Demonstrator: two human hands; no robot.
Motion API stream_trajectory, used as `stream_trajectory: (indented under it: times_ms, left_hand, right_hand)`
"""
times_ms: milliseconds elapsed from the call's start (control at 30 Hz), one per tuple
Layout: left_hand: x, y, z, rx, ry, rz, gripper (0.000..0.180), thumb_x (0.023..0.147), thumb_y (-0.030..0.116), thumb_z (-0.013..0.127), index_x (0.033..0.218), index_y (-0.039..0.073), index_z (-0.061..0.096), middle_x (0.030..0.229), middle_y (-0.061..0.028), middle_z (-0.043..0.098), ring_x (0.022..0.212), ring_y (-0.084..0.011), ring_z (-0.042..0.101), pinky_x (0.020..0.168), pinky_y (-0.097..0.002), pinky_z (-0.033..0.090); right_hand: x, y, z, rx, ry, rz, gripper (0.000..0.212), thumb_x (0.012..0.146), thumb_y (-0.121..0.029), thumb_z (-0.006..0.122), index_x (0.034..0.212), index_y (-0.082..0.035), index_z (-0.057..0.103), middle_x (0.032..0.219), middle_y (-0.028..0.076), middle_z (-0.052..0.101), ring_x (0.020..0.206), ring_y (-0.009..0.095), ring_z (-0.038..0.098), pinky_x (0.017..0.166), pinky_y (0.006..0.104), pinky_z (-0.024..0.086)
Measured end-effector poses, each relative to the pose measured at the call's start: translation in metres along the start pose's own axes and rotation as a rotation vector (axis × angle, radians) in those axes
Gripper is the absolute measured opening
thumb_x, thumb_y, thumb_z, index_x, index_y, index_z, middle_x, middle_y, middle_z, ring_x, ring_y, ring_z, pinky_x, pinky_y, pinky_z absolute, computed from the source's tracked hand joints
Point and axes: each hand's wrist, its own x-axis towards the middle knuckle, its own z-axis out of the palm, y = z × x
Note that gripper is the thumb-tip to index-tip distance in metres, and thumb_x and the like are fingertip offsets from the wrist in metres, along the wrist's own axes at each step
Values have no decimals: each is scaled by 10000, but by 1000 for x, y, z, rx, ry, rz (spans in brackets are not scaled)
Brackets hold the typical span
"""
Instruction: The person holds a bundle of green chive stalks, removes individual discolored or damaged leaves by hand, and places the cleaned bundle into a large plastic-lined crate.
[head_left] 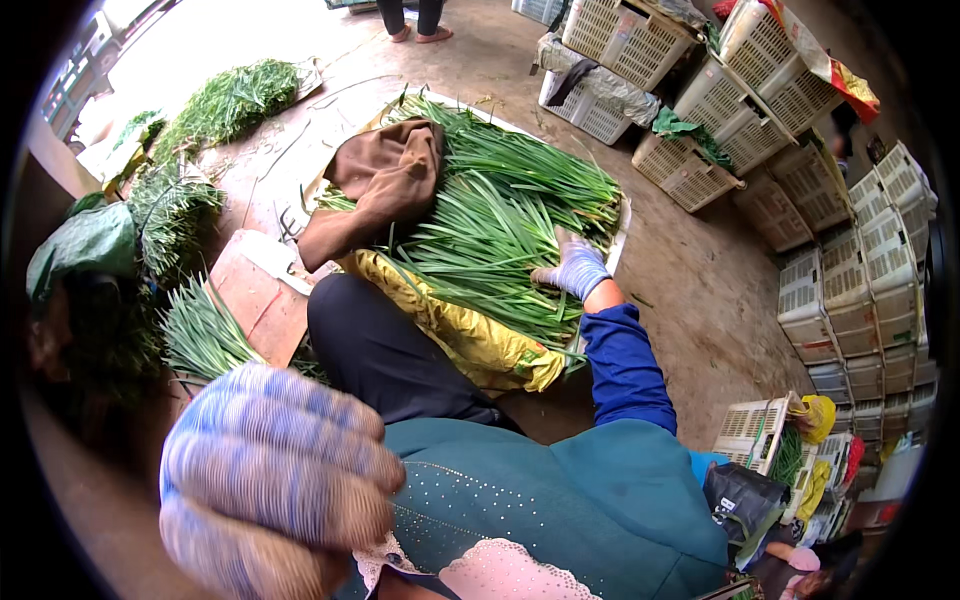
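Observation:
My right hand [580,266], in a white and blue knit glove, rests on a broad heap of long, flat green leaves like garlic chives [470,225]. Its thumb stands apart from the fingers, and the leaves partly cover the fingertips. Close to the camera at the lower left, my left hand [270,480] wears a striped glove, its fingers curled; whatever lies inside them is hidden. Beyond that hand, a smaller bunch of the same greens [205,325] lies against a reddish board [245,300]. A pale, flat blade-like piece [268,258] sits on the board.
Under the heap's near side runs a yellow sack [450,320]. A brown cloth [385,170] covers its left part. More greens [235,100] lie at the far left. Stacked white crates [850,280] line the right. Another person's feet [420,35] show at the top.

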Motion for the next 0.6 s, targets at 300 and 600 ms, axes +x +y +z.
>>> stream_trajectory:
  times_ms: [300,600]
  left_hand:
    - [-74,-147,-6,44,272,-762,258,935,-11,593,1192,-1,606,1000,-74,681,894,-111,647,801,-239,529]
    - [-102,-229,21,555,-308,-501,264,821,-43,649,1073,37,649,986,-124,672,892,-257,667,765,-320,536]
  right_hand:
    - [-2,-1,-7,-201,-54,-145,1209,602,-607,790,1514,-39,235,1295,260,548,1223,371,523,1051,452,372]
    - [-16,-10,-9,-255,-40,-228,1056,668,-469,774,1487,-30,273,1057,221,659,1029,360,624,950,470,437]
